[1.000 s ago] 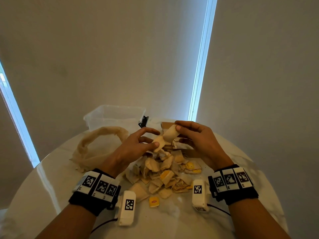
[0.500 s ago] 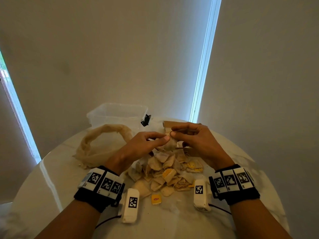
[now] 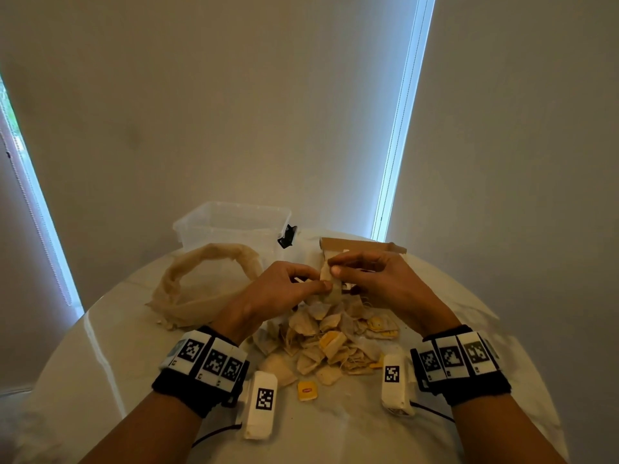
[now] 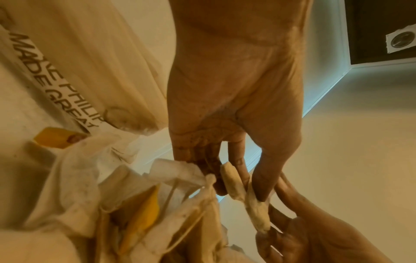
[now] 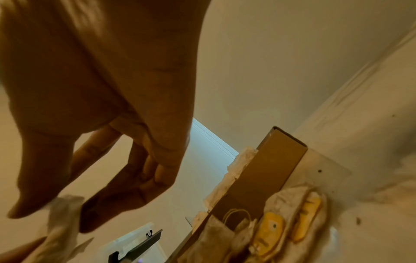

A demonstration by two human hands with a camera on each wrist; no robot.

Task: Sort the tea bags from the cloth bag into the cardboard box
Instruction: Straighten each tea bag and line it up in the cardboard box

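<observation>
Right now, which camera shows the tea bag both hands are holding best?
The left wrist view: the held tea bag sits edge-on between the fingers. The head view shows it small; the right wrist view shows only a blurred corner.

Glossy marble-look table (image 3: 100, 363), clear plastic tub (image 3: 231, 219), matt cardboard box (image 3: 351, 244).

Bare table (image 3: 110, 380) lies open at near left, while the tea bag pile (image 3: 330, 343) fills the middle before the cardboard box (image 3: 355, 244).
</observation>
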